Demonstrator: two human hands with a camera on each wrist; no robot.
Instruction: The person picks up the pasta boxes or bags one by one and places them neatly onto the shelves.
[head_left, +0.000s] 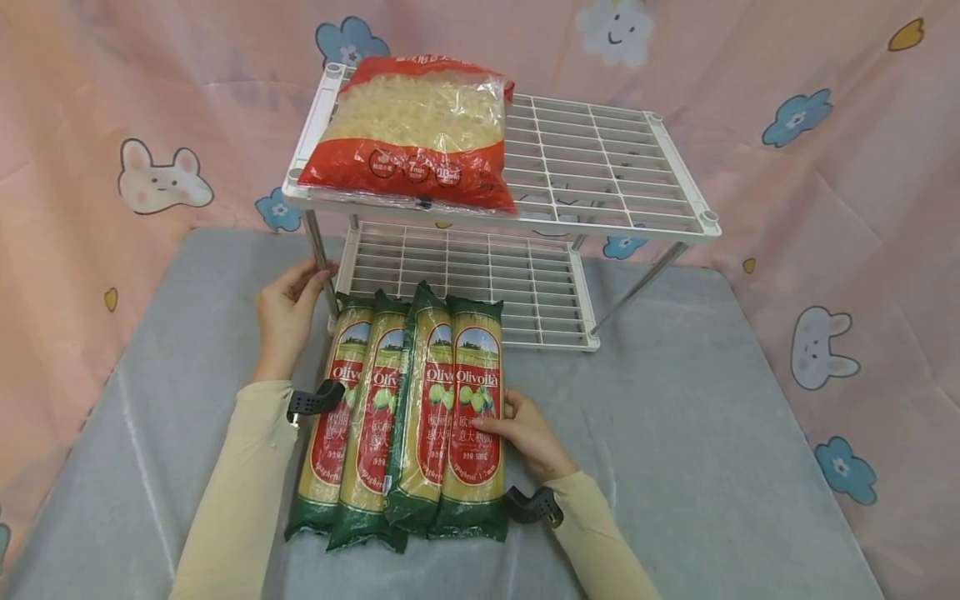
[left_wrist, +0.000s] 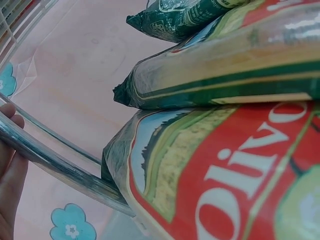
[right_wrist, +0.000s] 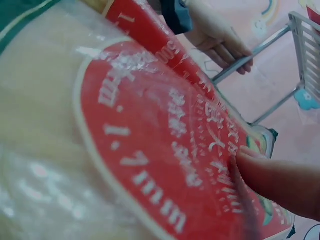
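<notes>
Several green-ended packs of spaghetti (head_left: 472,400) lie side by side, their far ends at the front of a two-tier white wire rack (head_left: 600,158). My right hand (head_left: 531,433) grips the rightmost pack by its right side, thumb on top; the right wrist view shows the thumb (right_wrist: 280,180) on the red label. My left hand (head_left: 288,308) holds the rack's front left metal leg (head_left: 318,242) between thumb and fingers, left of the packs. In the left wrist view, fingertips (left_wrist: 10,117) lie against that leg, and a spaghetti pack (left_wrist: 215,170) fills the near side.
A red and clear bag of pasta (head_left: 420,133) lies on the left part of the upper shelf. The lower shelf (head_left: 540,292) sits behind the spaghetti packs. Grey cloth (head_left: 675,433) covers the table, and a pink patterned curtain (head_left: 825,208) hangs behind.
</notes>
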